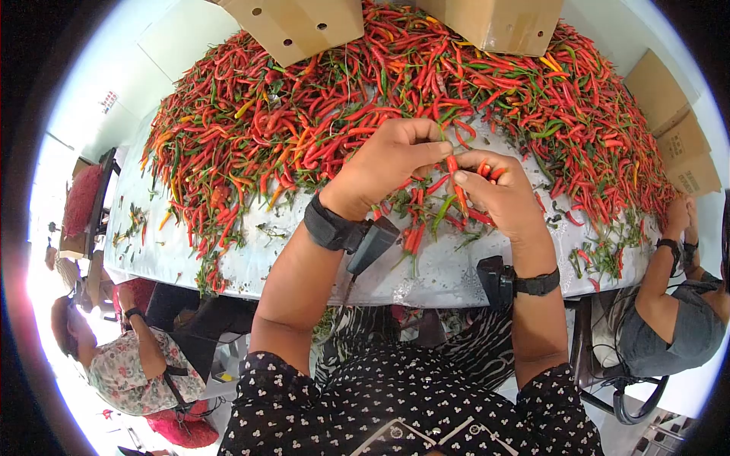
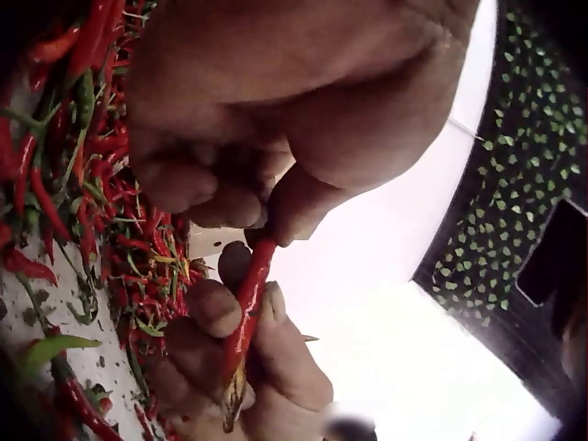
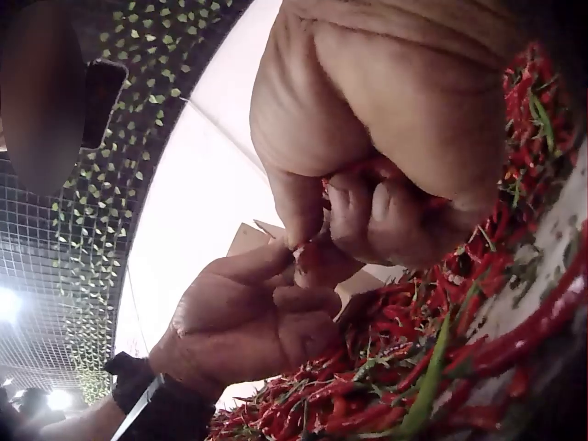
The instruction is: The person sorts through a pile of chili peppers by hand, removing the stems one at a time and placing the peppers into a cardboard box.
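Both hands meet over the near side of the chili pile and share one red chili pepper (image 2: 250, 308). My left hand (image 1: 391, 159) pinches its upper end between thumb and fingertips. Lower down, my right hand (image 1: 502, 194) holds the same chili between thumb and fingers. Its lower tip looks withered and brownish in the left wrist view. More red chilies (image 1: 498, 173) stick out from the curled fingers of the right hand. Below the hands, loose red chilies and a green chili (image 1: 441, 211) lie on the pale table cover.
A large heap of red chilies (image 1: 281, 121) with stems covers the table (image 1: 304, 266). Cardboard boxes (image 1: 304, 26) stand at the back. One person (image 1: 129, 353) sits at the left and another (image 1: 669, 327) at the right. Stem scraps (image 1: 604, 254) lie near the front edge.
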The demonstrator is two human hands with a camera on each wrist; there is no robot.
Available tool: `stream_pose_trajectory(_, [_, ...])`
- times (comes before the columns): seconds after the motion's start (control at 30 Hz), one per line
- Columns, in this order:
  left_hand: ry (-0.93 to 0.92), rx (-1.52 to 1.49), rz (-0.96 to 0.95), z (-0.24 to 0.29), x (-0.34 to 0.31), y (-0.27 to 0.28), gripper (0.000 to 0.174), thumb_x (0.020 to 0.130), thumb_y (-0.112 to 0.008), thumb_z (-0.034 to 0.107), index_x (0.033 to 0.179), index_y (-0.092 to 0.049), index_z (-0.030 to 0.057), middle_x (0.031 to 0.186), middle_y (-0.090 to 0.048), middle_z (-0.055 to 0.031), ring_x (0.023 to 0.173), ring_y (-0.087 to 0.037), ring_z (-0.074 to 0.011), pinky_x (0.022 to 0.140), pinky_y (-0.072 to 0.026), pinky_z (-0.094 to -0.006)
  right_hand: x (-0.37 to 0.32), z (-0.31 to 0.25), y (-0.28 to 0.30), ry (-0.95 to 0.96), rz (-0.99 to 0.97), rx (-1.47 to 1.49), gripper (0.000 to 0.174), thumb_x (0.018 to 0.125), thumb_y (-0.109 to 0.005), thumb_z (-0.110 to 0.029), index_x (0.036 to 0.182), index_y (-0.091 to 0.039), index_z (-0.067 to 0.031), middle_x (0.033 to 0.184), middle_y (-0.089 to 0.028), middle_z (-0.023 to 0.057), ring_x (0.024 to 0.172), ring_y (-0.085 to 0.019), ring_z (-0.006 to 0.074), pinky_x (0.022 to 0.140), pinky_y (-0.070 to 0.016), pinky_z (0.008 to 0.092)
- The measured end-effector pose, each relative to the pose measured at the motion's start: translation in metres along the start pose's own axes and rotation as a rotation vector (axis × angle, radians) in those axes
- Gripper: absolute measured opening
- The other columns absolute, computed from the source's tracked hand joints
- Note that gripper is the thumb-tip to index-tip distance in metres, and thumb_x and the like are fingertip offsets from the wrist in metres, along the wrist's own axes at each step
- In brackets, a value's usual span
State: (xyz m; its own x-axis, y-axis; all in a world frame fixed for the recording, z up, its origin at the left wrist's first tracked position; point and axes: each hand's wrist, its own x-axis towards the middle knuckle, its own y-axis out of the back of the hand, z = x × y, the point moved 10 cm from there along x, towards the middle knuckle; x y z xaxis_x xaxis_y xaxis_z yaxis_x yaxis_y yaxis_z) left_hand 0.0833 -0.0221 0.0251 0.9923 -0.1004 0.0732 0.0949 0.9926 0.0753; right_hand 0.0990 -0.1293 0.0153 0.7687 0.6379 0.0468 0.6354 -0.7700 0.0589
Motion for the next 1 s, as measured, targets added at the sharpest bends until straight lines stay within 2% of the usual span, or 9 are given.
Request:
stream_pose_trajectory(0.17, [0.069,-0.358,-0.083,-0.005,-0.001,-0.011,0.019,0.086,-0.051,0.019,0.076,-0.056,0.0033,0.064,-0.048,0.0041,0.055,-0.04,-0.0054,0.051,-0.033,-0.021,-0.001,-0.002,-0.004,0.025,-0.076,0.019,0.018,0.081,-0.058,-0.008,0.095,-0.061,0.0016,0.069,-0.057,-0.0015,0.055,-0.043,0.0018,0.048,-0.0338,0.0183])
stream_pose_trajectory(0.3, [0.018,-0.301,-0.064,0.001,0.0,0.001,0.019,0.084,-0.054,0.018,0.072,-0.055,0.0041,0.065,-0.049,0.002,0.057,-0.042,-0.0057,0.052,-0.0336,-0.0204,0.002,0.01,0.006,-0.074,-0.05,0.397,0.019,0.082,-0.055,-0.01,0.098,-0.057,0.0002,0.069,-0.057,0.001,0.048,-0.04,0.0013,0.042,-0.0297,0.0168])
stream_pose_trajectory(0.37, [0.013,0.243,0.002,0.004,-0.001,0.002,0.017,0.08,-0.059,0.017,0.073,-0.056,0.002,0.066,-0.053,-0.0022,0.06,-0.048,-0.0086,0.055,-0.0383,-0.0226,0.007,0.017,0.015,-0.081,-0.02,0.622,0.018,0.082,-0.053,-0.011,0.098,-0.054,-0.0025,0.067,-0.055,0.0021,0.045,-0.04,0.002,0.039,-0.0283,0.0164])
stream_pose_trajectory(0.4, [0.013,0.243,0.001,0.005,-0.001,0.0,0.017,0.08,-0.059,0.017,0.073,-0.056,0.002,0.066,-0.053,-0.0022,0.06,-0.048,-0.0086,0.055,-0.0383,-0.0226,0.01,0.02,0.017,-0.082,-0.02,0.622,0.018,0.082,-0.053,-0.011,0.098,-0.054,-0.0025,0.067,-0.055,0.0021,0.045,-0.04,0.002,0.039,-0.0283,0.0164])
stream_pose_trajectory(0.47, [-0.19,0.477,-0.194,0.02,-0.007,-0.028,0.016,0.076,-0.063,0.016,0.078,-0.059,0.0004,0.069,-0.057,-0.0063,0.064,-0.053,-0.0133,0.06,-0.0427,-0.0267,0.011,0.022,0.035,-0.025,0.131,0.648,0.018,0.083,-0.053,-0.013,0.098,-0.055,-0.003,0.067,-0.054,0.0029,0.044,-0.039,0.0031,0.039,-0.0283,0.0166])
stream_pose_trajectory(0.6, [-0.288,0.627,-0.33,0.006,-0.001,-0.054,0.02,0.069,-0.064,0.015,0.084,-0.061,0.0013,0.078,-0.059,-0.0121,0.074,-0.058,-0.024,0.066,-0.0447,-0.0334,0.01,0.017,0.039,-0.015,0.074,0.729,0.019,0.085,-0.051,-0.016,0.1,-0.052,-0.0055,0.065,-0.05,0.0031,0.046,-0.039,0.0077,0.04,-0.0298,0.0191])
stream_pose_trajectory(0.8, [-0.254,1.151,-0.287,-0.02,0.002,-0.076,0.022,0.066,-0.064,0.018,0.084,-0.061,0.0051,0.076,-0.052,-0.0131,0.075,-0.054,-0.0303,0.066,-0.0424,-0.0418,0.008,0.02,0.05,0.003,0.123,0.786,0.015,0.085,-0.053,-0.022,0.092,-0.053,-0.008,0.065,-0.049,0.0023,0.051,-0.042,0.0097,0.041,-0.0304,0.0195])
stream_pose_trajectory(0.93, [-0.313,1.054,-0.269,-0.015,0.002,-0.067,0.022,0.069,-0.063,0.019,0.085,-0.06,0.0032,0.077,-0.054,-0.0143,0.075,-0.055,-0.0308,0.066,-0.0431,-0.0396,0.008,0.018,0.06,0.029,0.216,0.831,0.011,0.084,-0.055,-0.02,0.085,-0.053,-0.0094,0.066,-0.049,0.0021,0.052,-0.042,0.0106,0.043,-0.0328,0.0206])
stream_pose_trajectory(1.0, [-0.265,0.794,-0.18,-0.005,0.006,-0.047,0.022,0.073,-0.062,0.019,0.084,-0.058,0.001,0.078,-0.056,-0.0161,0.075,-0.055,-0.0312,0.066,-0.0432,-0.0371,0.007,0.017,0.061,0.039,0.197,0.833,0.011,0.08,-0.06,-0.017,0.08,-0.054,-0.0085,0.062,-0.05,0.0025,0.05,-0.046,0.0116,0.043,-0.0329,0.0229])
